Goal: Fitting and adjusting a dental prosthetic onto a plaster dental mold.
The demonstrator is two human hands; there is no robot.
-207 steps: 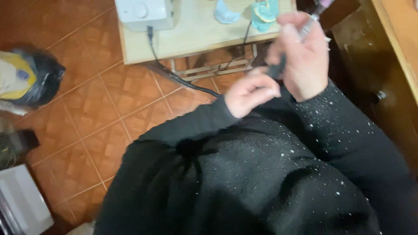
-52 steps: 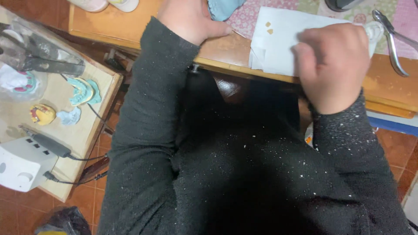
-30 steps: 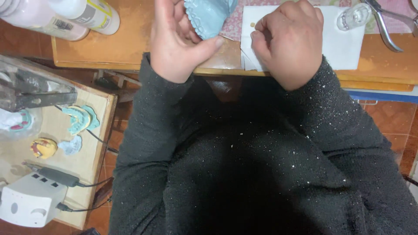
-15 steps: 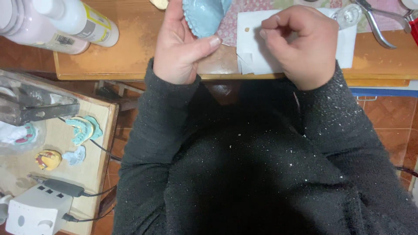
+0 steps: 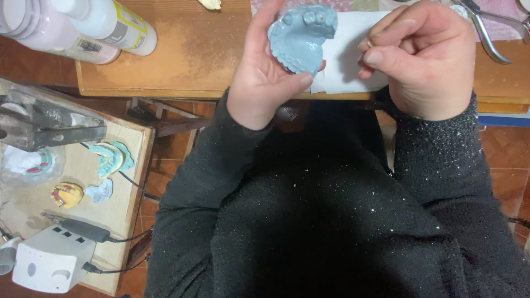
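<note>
Your left hand [image 5: 264, 83] is raised at the near edge of the wooden tabletop [image 5: 182, 55], palm turned toward you, wrist bent back, forearm rising from the lower left in a dark speckled sleeve [image 5: 204, 176]. It holds a blue dental cast [image 5: 301, 36]: thumb pressed across the cast's lower right edge, fingers behind it, one fingertip showing above its top left. The cast stands nearly upright, hollow side facing you, tooth shapes along its upper rim.

Your right hand [image 5: 425, 60] sits just right of the cast, apart from it, curled into a loose fist with the back of the hand toward the camera. Thumb and forefinger are pinched together and point left toward the cast; whether they grip anything small cannot be told. The hand hovers over a white paper sheet [image 5: 353, 60] lying on the tabletop.

Behind the right hand, metal pliers [image 5: 486, 33] lie on the tabletop at the top right. Two bottles [image 5: 83, 27] lie on their sides at the top left.

On the lower side table [image 5: 132, 221] to your left: a teal cast [image 5: 110, 157], a yellowish cast [image 5: 66, 194], a dark metal tool [image 5: 49, 124], and a white control box [image 5: 52, 265] with a dark handpiece beside it.
</note>
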